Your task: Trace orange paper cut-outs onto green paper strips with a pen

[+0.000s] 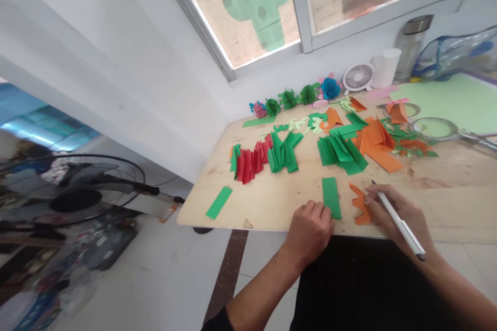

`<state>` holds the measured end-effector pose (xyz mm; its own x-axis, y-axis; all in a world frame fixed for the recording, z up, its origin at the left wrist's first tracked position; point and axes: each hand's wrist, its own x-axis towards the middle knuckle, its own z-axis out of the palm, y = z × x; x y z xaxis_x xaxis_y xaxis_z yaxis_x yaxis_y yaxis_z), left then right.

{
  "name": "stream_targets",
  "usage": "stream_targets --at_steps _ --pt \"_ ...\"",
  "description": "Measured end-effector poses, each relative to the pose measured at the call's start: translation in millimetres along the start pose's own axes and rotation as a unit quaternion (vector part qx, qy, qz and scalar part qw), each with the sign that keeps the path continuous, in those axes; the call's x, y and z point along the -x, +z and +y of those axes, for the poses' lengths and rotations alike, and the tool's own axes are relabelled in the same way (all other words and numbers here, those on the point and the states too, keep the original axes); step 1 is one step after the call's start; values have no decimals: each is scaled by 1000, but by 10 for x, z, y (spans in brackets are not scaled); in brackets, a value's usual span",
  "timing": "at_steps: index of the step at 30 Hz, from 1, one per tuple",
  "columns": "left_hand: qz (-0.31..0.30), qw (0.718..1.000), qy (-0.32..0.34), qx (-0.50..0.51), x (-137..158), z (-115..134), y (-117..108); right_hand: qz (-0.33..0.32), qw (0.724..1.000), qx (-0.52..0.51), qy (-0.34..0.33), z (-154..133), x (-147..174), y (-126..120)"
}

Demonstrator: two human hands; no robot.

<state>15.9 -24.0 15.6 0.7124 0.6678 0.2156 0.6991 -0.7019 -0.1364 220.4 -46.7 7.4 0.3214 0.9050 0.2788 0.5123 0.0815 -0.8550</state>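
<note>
My right hand (406,217) grips a white pen (402,225), its tip pointing at the far side of the table. Just left of those fingers lies an orange paper cutout (361,204) with a notched edge, partly hidden by the hand. Curled at the table's near edge is my left hand (310,228), its fingertips turned under and out of sight. It meets the lower left edge of a green paper strip (331,197), which lies flat between both hands.
Folded green papers (341,150), red papers (252,160) and orange papers (376,139) spread across the wooden table (267,207). Scissors (438,128) rest at right. Paper flowers (289,98), a small fan (357,77) and a flask (413,46) line the wall.
</note>
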Motion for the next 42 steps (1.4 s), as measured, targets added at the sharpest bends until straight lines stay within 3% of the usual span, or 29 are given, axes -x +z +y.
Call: stream_targets --at_steps 9,20,31,37,42 --pt "10 997 65 -50 -84 12 -32 -3 1000 3 7 26 -5 10" --pt "15 999 31 -28 -54 -49 43 0 1000 20 4 47 -2 27" --pt "3 995 94 -34 -146 19 -95 6 999 35 28 10 0 37" --pt "54 997 57 -12 -98 40 -14 5 999 41 26 -3 1 27" --pt "129 989 -57 45 -40 -193 -75 3 999 46 12 -7 1 19"
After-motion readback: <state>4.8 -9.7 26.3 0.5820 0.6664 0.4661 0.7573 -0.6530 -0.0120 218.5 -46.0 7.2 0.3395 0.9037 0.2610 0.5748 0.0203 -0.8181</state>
